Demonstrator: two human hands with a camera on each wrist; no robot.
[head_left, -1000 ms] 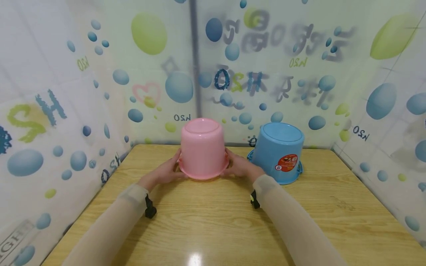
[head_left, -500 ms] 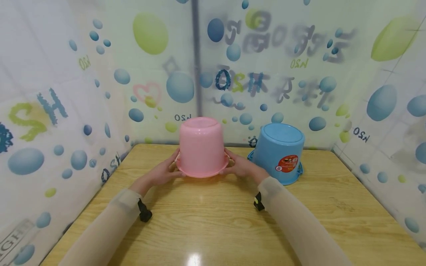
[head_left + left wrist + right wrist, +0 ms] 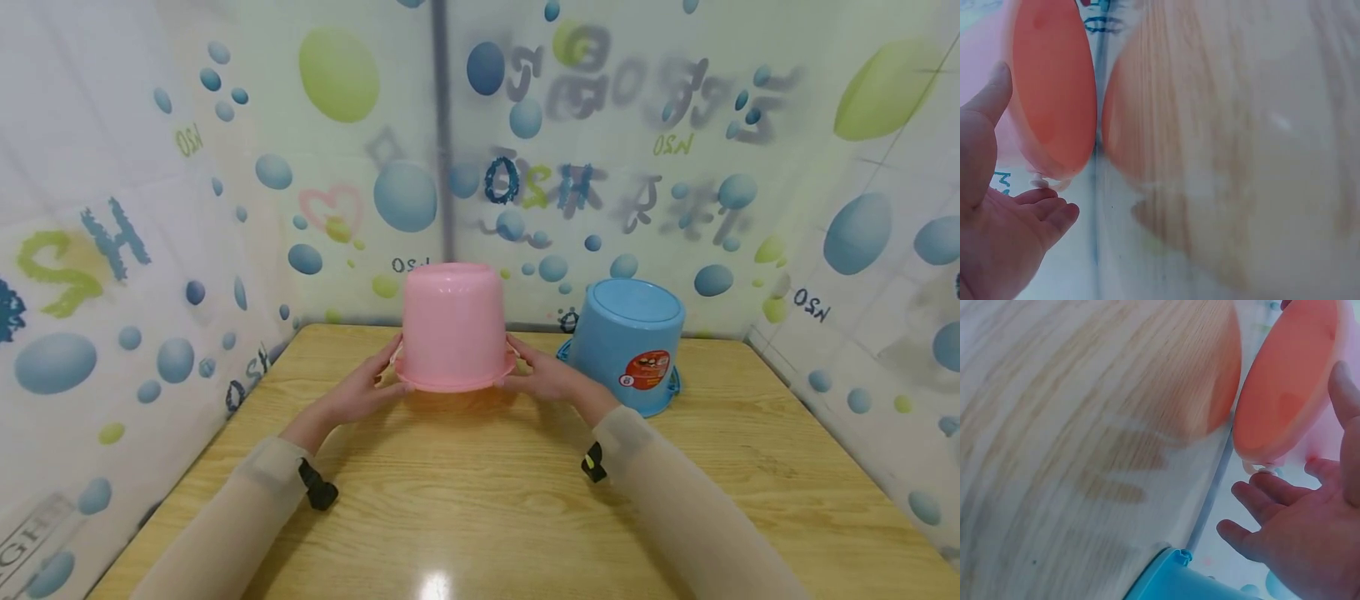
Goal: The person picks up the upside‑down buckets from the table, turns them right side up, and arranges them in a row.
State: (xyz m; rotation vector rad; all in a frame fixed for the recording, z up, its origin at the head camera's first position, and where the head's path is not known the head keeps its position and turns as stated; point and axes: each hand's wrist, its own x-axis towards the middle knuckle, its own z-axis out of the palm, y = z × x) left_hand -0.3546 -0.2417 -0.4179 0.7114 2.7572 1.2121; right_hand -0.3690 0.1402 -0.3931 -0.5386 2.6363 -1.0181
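Note:
In the head view a pink bucket (image 3: 453,329) is upside down at the back of the table, its base on top. My left hand (image 3: 352,393) holds its left side and my right hand (image 3: 553,379) its right side, low by the rim. The left wrist view shows the bucket's hollow inside (image 3: 1054,87) above its reflection, with a gap between rim and table. There the left thumb lies along the rim, and the fingers reach by the handle lug (image 3: 1044,181). Likewise, in the right wrist view, thumb and spread fingers lie about the rim of the bucket (image 3: 1288,394).
A blue bucket (image 3: 630,346) with a red label stands upside down just right of my right hand. Its rim also shows in the right wrist view. The glossy wooden table (image 3: 465,492) meets patterned curtains (image 3: 360,217) at the back and sides.
The pink bucket has risen slightly and tipped so that its base shows less. Both hands have moved with it, and the wrists have spread outward. The blue bucket has not moved.

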